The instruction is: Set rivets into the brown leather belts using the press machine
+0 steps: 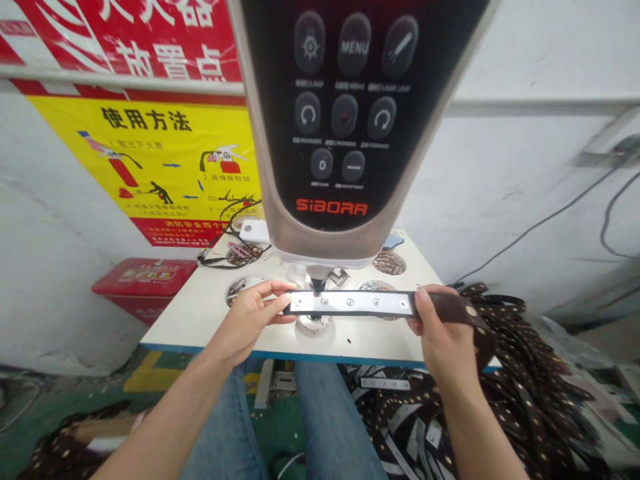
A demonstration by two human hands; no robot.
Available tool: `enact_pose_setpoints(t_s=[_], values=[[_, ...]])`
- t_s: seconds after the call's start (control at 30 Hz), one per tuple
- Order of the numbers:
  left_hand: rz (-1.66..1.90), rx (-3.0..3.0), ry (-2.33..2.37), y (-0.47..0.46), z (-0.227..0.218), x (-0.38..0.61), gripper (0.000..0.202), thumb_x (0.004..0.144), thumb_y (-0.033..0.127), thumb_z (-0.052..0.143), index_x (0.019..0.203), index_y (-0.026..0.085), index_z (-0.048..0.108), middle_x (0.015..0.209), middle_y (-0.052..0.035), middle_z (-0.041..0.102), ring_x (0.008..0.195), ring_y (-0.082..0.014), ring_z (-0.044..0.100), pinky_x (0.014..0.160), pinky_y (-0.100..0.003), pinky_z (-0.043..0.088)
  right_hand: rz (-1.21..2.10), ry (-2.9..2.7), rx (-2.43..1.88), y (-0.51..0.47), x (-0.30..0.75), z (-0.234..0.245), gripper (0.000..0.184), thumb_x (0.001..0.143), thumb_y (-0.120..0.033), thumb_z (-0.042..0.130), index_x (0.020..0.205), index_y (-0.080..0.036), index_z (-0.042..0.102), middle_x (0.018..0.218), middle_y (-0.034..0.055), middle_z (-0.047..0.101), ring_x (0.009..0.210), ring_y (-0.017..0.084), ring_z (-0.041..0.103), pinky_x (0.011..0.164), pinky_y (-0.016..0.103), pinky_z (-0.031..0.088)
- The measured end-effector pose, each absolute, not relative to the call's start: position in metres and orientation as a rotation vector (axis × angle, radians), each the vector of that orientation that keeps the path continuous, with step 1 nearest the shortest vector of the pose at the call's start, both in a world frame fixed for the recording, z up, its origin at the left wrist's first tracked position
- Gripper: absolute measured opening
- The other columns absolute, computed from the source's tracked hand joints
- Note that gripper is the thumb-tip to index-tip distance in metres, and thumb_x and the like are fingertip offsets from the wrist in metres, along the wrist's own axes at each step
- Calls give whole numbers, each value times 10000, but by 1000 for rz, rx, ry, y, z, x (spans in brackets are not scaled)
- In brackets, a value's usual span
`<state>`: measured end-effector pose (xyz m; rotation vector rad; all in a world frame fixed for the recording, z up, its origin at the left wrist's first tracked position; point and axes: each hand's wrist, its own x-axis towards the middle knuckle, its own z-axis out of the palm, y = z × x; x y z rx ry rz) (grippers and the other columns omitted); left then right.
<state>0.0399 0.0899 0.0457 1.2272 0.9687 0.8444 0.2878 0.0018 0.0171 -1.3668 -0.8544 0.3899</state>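
Observation:
A dark brown strap (453, 308) with a white backing strip (363, 305) and several metal snaps is stretched level between my hands. My left hand (253, 317) pinches its left end between thumb and fingers. Farther along, my right hand (443, 333) grips the strap where the white strip ends, and the rest of the strap curls over behind that hand. The strap lies under the dark tip (318, 283) of the snap-setting machine (330, 240), near its second snap from the left. Whether the tip touches the strap, I cannot tell.
The white table (200, 327) has round wells holding small metal parts (389, 263). A heap of brown studded straps (530, 373) lies at the right and below the table. A red box (145, 283) stands at the left, and cables (530, 233) hang along the wall.

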Motion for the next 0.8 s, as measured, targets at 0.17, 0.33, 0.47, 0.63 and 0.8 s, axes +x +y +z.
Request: enact_pose_setpoints(t_s=[0.17, 0.33, 0.47, 0.63, 0.8], values=[[780, 1207, 966, 95, 36, 56, 330, 593, 319, 794, 838, 114, 713, 797, -47, 685, 727, -168, 634, 604, -240, 572, 375, -847, -1515, -7, 309, -5, 369, 807, -545, 636, 848, -187, 555, 563, -50, 483, 468, 120, 435, 430, 240, 351], [804, 1232, 994, 99, 26, 60, 341, 598, 286, 765, 883, 101, 739, 865, -75, 728, 655, -143, 628, 587, -224, 548, 327, -948, -1633, -8, 320, -19, 356, 828, -539, 604, 856, -186, 577, 609, -24, 521, 536, 162, 490, 484, 284, 391], [800, 1243, 1022, 101, 26, 57, 352, 604, 276, 761, 907, 97, 749, 866, -85, 742, 618, -138, 632, 596, -226, 545, 363, -950, -1607, -5, 322, -22, 348, 811, -526, 630, 853, -182, 592, 596, -17, 538, 549, 183, 525, 498, 303, 426], [812, 1251, 1037, 100, 23, 57, 374, 604, 268, 758, 941, 105, 751, 809, -72, 740, 604, -141, 627, 593, -228, 534, 367, -934, -1606, -2, 323, -21, 358, 779, -533, 656, 831, -181, 610, 573, -19, 534, 522, 180, 519, 470, 301, 423], [831, 1258, 1022, 101, 24, 58, 295, 593, 282, 761, 838, 119, 750, 772, -59, 722, 603, -148, 619, 599, -251, 531, 391, -797, -1419, -7, 305, 4, 352, 776, -520, 683, 823, -192, 563, 512, -70, 450, 424, 110, 415, 395, 236, 331]])
